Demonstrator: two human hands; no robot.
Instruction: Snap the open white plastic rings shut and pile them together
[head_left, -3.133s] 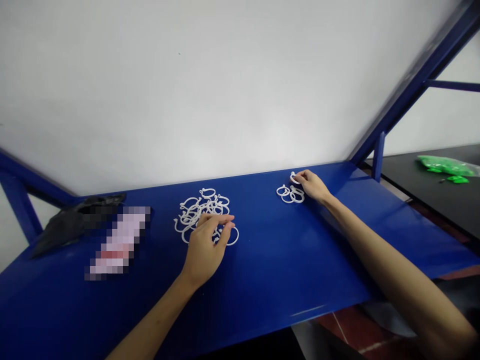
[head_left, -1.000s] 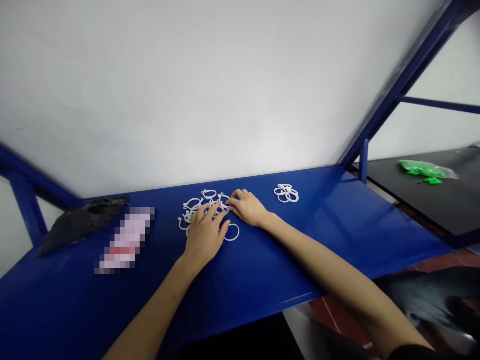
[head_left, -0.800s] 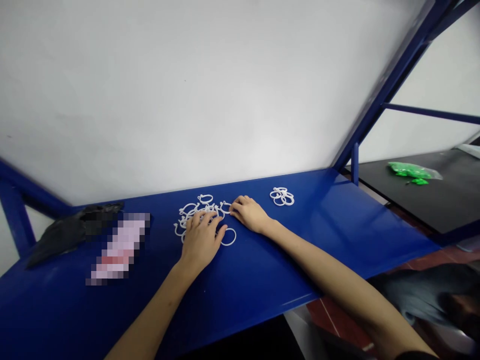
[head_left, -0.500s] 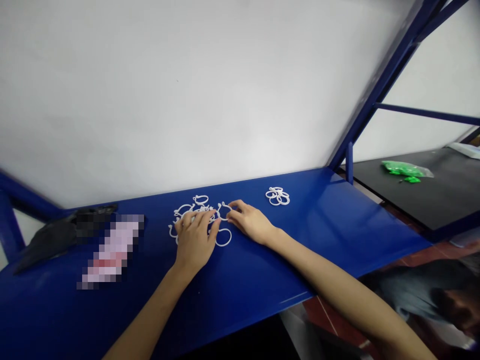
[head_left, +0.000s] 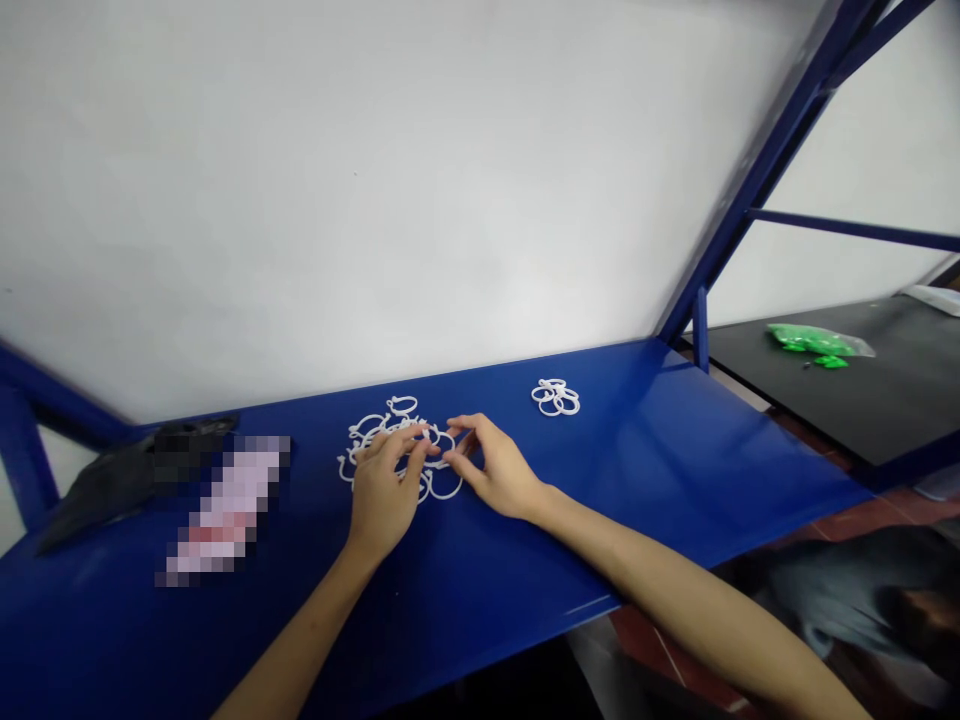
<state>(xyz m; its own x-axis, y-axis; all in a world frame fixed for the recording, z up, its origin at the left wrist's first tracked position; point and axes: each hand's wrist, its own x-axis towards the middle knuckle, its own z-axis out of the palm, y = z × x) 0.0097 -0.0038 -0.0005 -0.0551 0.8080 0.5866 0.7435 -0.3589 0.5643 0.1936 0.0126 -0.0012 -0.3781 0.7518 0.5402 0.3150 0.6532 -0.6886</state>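
Note:
A loose heap of white plastic rings (head_left: 375, 435) lies on the blue shelf (head_left: 600, 520). My left hand (head_left: 384, 488) and my right hand (head_left: 491, 467) meet just above the heap's right side. Both pinch one white ring (head_left: 437, 446) between thumb and fingertips, left hand on its left side, right hand on its right. A smaller group of white rings (head_left: 556, 397) sits apart, farther right and toward the wall.
A black bag (head_left: 112, 475) and a blurred pinkish packet (head_left: 225, 505) lie on the shelf's left end. A white wall rises behind. A slanted blue frame post (head_left: 757, 175) stands at right. Beyond it, a black table (head_left: 840, 400) holds green pieces (head_left: 814, 340).
My right hand came back from the small group of rings to the heap. Both hands, resting on the heap a second ago, now lift and pinch one ring between them.

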